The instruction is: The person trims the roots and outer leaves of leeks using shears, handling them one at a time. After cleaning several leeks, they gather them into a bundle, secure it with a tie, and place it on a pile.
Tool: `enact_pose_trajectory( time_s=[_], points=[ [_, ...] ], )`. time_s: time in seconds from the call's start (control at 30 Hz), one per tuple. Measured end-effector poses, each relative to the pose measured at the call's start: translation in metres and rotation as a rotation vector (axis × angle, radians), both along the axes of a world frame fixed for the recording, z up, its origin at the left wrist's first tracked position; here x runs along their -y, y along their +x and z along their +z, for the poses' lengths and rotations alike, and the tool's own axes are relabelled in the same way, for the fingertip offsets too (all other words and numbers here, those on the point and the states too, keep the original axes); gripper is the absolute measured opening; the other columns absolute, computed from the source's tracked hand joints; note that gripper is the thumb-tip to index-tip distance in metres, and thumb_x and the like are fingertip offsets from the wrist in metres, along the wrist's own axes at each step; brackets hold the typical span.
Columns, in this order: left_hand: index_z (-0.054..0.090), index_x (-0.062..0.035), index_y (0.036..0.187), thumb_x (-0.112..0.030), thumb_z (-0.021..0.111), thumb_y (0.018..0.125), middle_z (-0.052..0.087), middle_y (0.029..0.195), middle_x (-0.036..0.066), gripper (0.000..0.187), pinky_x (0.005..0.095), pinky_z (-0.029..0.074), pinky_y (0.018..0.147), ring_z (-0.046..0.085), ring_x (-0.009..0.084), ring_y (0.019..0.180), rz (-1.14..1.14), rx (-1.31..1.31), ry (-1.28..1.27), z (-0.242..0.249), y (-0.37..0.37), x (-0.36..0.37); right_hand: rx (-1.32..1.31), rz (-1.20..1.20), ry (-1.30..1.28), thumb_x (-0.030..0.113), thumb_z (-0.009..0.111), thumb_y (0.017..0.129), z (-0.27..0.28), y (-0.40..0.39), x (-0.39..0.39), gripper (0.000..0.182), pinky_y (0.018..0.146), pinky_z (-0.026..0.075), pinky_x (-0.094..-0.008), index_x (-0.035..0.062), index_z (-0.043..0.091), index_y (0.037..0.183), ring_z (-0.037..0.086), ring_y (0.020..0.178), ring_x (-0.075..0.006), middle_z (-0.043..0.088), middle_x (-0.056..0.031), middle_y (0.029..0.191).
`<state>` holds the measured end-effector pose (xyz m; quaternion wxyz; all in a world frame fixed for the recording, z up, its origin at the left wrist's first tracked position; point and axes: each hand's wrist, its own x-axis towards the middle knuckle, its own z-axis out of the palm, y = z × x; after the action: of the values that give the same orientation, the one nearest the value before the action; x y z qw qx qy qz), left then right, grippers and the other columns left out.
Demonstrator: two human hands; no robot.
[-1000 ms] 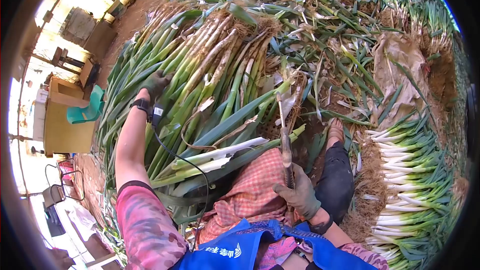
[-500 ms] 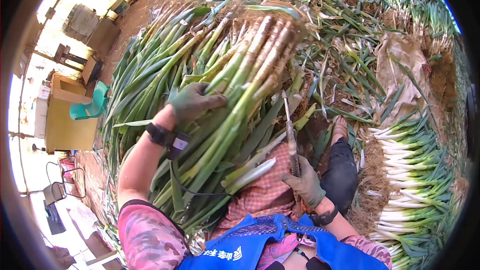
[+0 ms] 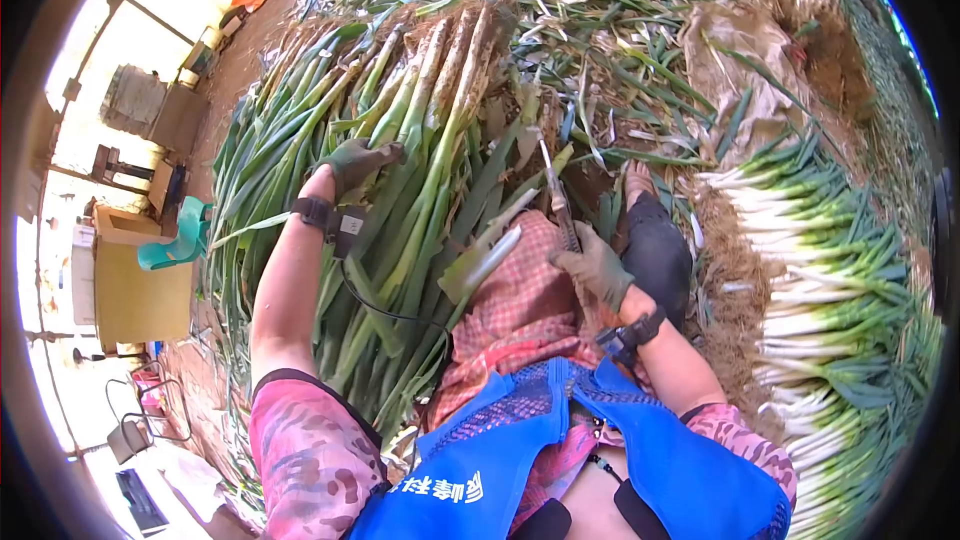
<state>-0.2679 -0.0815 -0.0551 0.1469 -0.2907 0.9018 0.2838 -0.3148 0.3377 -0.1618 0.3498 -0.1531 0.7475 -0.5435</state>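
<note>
The untrimmed leeks (image 3: 425, 180) lay in a big heap on the left side, with their brown, rooty ends to the far side and their green leaves toward the near side, close to the checked cloth (image 3: 525, 275) over the lap. For good handling of such stalks, in my judgement, it was best to take only a few at once, by the firm part below the loose leaves, so that the leaves did not tear or tangle with their neighbours. It also seemed wise to keep the tip of the thin tool (image 3: 560, 202) away from the left fingers and from the bare foot (image 3: 637, 180) at the far end of the leg. The left hand (image 3: 360, 162), in a dark glove, was on the leeks with the forearm stretched far and nearly straight; its fingers pointed to the right across the stalks, but I cannot tell if they were closed around any. The right hand (image 3: 600, 268), also gloved, was clenched around the tool's handle just above the lap, with the elbow bent and the tip pointing to the far side. Cleaner leeks with white stems (image 3: 800, 270) lay in a row on the right.
</note>
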Motion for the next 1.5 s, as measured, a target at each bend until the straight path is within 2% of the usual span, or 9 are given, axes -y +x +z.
enact_pose_trajectory(
  time_s=[0.17, 0.37, 0.53, 0.67, 0.83, 1.17, 1.27, 1.33, 1.5],
  points=[
    [0.068, 0.0047, 0.111, -0.063, 0.061, 0.076, 0.068, 0.11, 0.024, 0.076, 0.0398, 0.05, 0.09, 0.067, 0.0351, 0.102, -0.106, 0.152, -0.212, 0.032, -0.026, -0.09, 0.081, 0.008, -0.174, 0.029, 0.074, 0.083, -0.01, 0.006, -0.029, 0.05, 0.079, 0.046, -0.0281, 0.0001, 0.055, 0.119, 0.054, 0.085, -0.0128, 0.06, -0.0035, 0.096],
    [0.068, -0.0003, 0.115, -0.055, 0.062, 0.078, 0.067, 0.115, 0.022, 0.067, 0.0385, 0.05, 0.094, 0.065, 0.0325, 0.109, -0.268, 0.218, -0.222, -0.035, -0.07, -0.181, 0.268, -0.037, -0.256, 0.029, 0.071, 0.087, -0.016, 0.032, -0.053, 0.043, 0.074, 0.046, -0.0266, 0.0022, 0.058, 0.118, 0.054, 0.082, -0.0105, 0.059, 0.0007, 0.092],
    [0.07, 0.0041, 0.104, -0.064, 0.062, 0.076, 0.071, 0.098, 0.021, 0.074, 0.0414, 0.054, 0.08, 0.07, 0.0324, 0.09, -0.158, 0.041, -0.2, -0.061, -0.06, -0.221, 0.21, -0.125, -0.324, 0.026, 0.071, 0.086, -0.018, 0.045, -0.086, 0.033, 0.07, 0.044, -0.0253, 0.0044, 0.063, 0.109, 0.052, 0.077, -0.0075, 0.059, 0.001, 0.085],
    [0.067, 0.0016, 0.1, -0.042, 0.069, 0.084, 0.066, 0.079, 0.01, 0.046, 0.0333, 0.052, 0.058, 0.062, 0.0175, 0.066, 0.146, -0.167, 0.356, -0.017, -0.008, -0.187, 0.21, -0.205, -0.462, 0.019, 0.071, 0.083, 0.014, 0.054, -0.114, 0.025, 0.072, 0.046, -0.0285, 0.0054, 0.062, 0.102, 0.055, 0.079, -0.0108, 0.058, -0.0002, 0.083],
    [0.062, -0.0005, 0.104, -0.038, 0.073, 0.082, 0.063, 0.081, 0.007, 0.045, 0.0335, 0.05, 0.059, 0.06, 0.0162, 0.067, 0.068, -0.273, 0.719, 0.08, 0.057, -0.228, 0.202, -0.23, -0.46, 0.02, 0.072, 0.082, 0.042, 0.068, -0.116, 0.045, 0.079, 0.048, -0.0296, 0.0003, 0.053, 0.117, 0.057, 0.084, -0.0118, 0.057, -0.0029, 0.095],
    [0.07, 0.0037, 0.104, -0.05, 0.068, 0.081, 0.072, 0.093, 0.016, 0.059, 0.0376, 0.054, 0.072, 0.071, 0.0251, 0.083, -0.065, 0.137, 0.012, -0.12, -0.053, -0.278, 0.064, -0.21, -0.093, 0.028, 0.066, 0.086, -0.041, 0.046, -0.099, 0.031, 0.063, 0.043, -0.0255, 0.0, 0.063, 0.099, 0.053, 0.071, -0.0086, 0.058, 0.0, 0.079],
    [0.068, 0.0035, 0.107, -0.048, 0.068, 0.08, 0.071, 0.097, 0.02, 0.058, 0.0381, 0.054, 0.073, 0.071, 0.0286, 0.082, -0.061, 0.027, 0.137, -0.148, -0.036, -0.29, -0.163, -0.174, -0.204, 0.023, 0.065, 0.085, -0.038, 0.06, -0.104, 0.022, 0.055, 0.04, -0.0249, 0.0015, 0.063, 0.088, 0.05, 0.062, -0.0074, 0.056, 0.0012, 0.072],
    [0.065, 0.0037, 0.108, -0.042, 0.069, 0.081, 0.07, 0.095, 0.018, 0.053, 0.0377, 0.054, 0.072, 0.069, 0.0266, 0.082, 0.036, -0.029, 0.22, -0.165, -0.026, -0.296, 0.273, -0.233, -0.187, 0.02, 0.065, 0.084, 0.001, 0.071, -0.114, 0.02, 0.053, 0.04, -0.0246, 0.0012, 0.063, 0.087, 0.05, 0.061, -0.0077, 0.055, 0.001, 0.072],
    [0.064, 0.004, 0.107, -0.038, 0.071, 0.083, 0.069, 0.09, 0.014, 0.048, 0.0334, 0.052, 0.066, 0.066, 0.0187, 0.077, 0.195, -0.296, 0.363, -0.148, -0.005, -0.312, 0.212, -0.07, -0.204, 0.022, 0.068, 0.084, 0.062, 0.078, -0.123, 0.049, 0.06, 0.044, -0.0268, -0.0013, 0.051, 0.123, 0.052, 0.068, -0.0106, 0.056, -0.0027, 0.082]
  ],
)
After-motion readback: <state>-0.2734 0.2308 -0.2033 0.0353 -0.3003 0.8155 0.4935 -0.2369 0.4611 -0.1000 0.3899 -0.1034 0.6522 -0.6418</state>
